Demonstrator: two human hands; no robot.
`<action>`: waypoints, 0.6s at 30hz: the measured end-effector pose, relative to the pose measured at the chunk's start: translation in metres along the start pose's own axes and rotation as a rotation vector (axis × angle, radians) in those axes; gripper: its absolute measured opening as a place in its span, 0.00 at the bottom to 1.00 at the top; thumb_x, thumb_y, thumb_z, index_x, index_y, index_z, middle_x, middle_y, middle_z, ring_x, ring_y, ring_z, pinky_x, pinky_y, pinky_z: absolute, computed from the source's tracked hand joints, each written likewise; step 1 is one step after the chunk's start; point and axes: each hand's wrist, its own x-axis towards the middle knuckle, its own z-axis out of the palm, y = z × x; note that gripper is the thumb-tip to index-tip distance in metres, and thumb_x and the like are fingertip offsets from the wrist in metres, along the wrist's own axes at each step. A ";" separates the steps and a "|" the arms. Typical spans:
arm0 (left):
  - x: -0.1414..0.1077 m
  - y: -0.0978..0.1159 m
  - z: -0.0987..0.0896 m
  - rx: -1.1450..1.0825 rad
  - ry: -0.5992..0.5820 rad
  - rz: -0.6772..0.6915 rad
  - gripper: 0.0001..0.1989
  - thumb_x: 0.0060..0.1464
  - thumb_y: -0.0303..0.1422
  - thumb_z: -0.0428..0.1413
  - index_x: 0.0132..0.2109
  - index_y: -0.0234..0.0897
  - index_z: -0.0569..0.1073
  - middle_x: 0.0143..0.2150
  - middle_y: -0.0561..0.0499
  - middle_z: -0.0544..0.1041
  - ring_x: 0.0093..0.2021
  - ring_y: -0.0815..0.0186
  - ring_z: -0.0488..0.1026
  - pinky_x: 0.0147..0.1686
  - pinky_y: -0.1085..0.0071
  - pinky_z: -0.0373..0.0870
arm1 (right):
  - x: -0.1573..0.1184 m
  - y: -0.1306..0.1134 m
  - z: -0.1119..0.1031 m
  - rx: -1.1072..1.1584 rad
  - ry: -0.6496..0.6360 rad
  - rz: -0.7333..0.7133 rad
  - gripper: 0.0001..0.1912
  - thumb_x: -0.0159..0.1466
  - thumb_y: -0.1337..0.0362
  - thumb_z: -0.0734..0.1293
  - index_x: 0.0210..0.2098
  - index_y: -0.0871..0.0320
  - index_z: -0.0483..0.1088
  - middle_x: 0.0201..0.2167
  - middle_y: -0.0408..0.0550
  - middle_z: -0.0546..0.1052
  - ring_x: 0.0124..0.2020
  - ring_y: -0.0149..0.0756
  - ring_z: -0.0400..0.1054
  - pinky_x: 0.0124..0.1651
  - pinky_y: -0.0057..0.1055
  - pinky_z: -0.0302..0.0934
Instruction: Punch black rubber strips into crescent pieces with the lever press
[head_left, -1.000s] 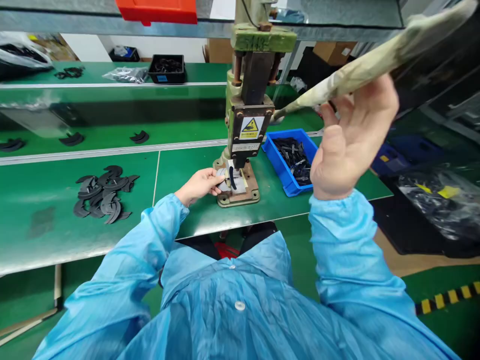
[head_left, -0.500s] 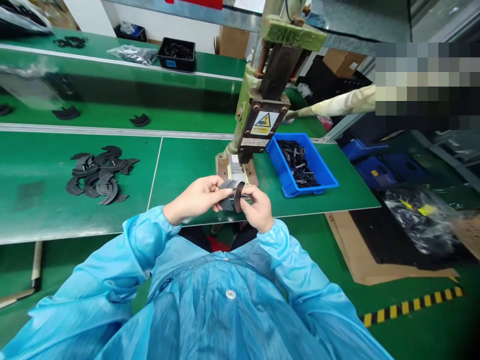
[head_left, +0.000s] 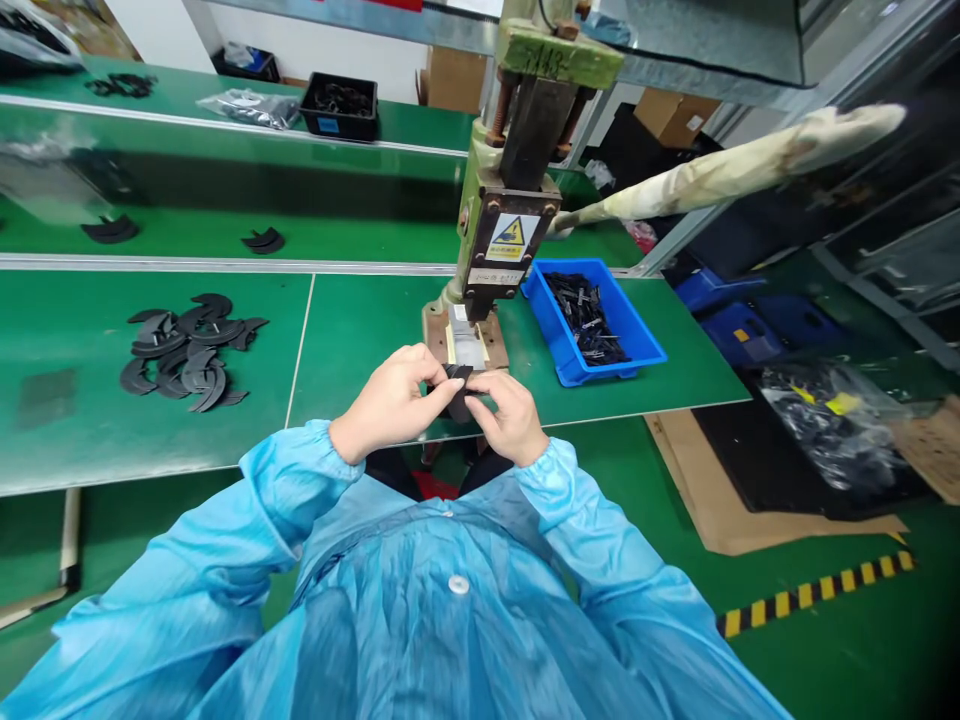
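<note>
Black and curved, the piece (head_left: 459, 402) sits right between my two hands, over the near edge of the green counter (head_left: 360, 320). My left hand (head_left: 397, 400) pinches it from the left, thumb and forefinger closed on it; my right hand (head_left: 514, 415) has it from the right, fingertips almost meeting the others. My fingers cover so much that I can't tell whether it's one part or two joined.

Just beyond my knuckles stands the press base (head_left: 495, 345), a pale plate (head_left: 468, 348) on top, and above it rises the green press (head_left: 517, 190) with its yellow warning label (head_left: 512, 237). Off its right side, the wrapped lever (head_left: 712, 180) slants upward, no hand on it.

Just right of the press, the blue bin (head_left: 562, 365) is heaped with slender dark parts (head_left: 585, 315). Well over to the left, dark crescents lie in an overlapping pile (head_left: 199, 335), and farther back a black tray (head_left: 360, 130) holds more dark pieces.
</note>
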 end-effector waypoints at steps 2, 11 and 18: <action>0.000 0.000 0.001 -0.012 -0.001 0.000 0.17 0.69 0.39 0.61 0.31 0.39 0.75 0.31 0.51 0.71 0.39 0.61 0.70 0.42 0.61 0.66 | -0.001 -0.001 -0.001 0.004 -0.004 -0.012 0.06 0.74 0.61 0.69 0.48 0.54 0.76 0.45 0.52 0.84 0.47 0.40 0.79 0.52 0.41 0.74; 0.004 -0.008 0.006 -0.317 -0.098 -0.222 0.22 0.65 0.49 0.64 0.30 0.38 0.75 0.33 0.52 0.72 0.33 0.66 0.69 0.36 0.67 0.65 | -0.007 -0.008 -0.002 0.204 0.156 0.004 0.06 0.72 0.64 0.71 0.48 0.52 0.78 0.43 0.48 0.84 0.45 0.38 0.80 0.50 0.39 0.75; 0.000 -0.009 0.011 -0.785 -0.225 -0.415 0.24 0.58 0.53 0.70 0.45 0.38 0.78 0.39 0.51 0.78 0.35 0.67 0.73 0.33 0.71 0.72 | -0.005 -0.008 -0.003 0.316 0.173 0.016 0.06 0.71 0.64 0.72 0.48 0.52 0.78 0.43 0.48 0.84 0.46 0.38 0.80 0.52 0.39 0.75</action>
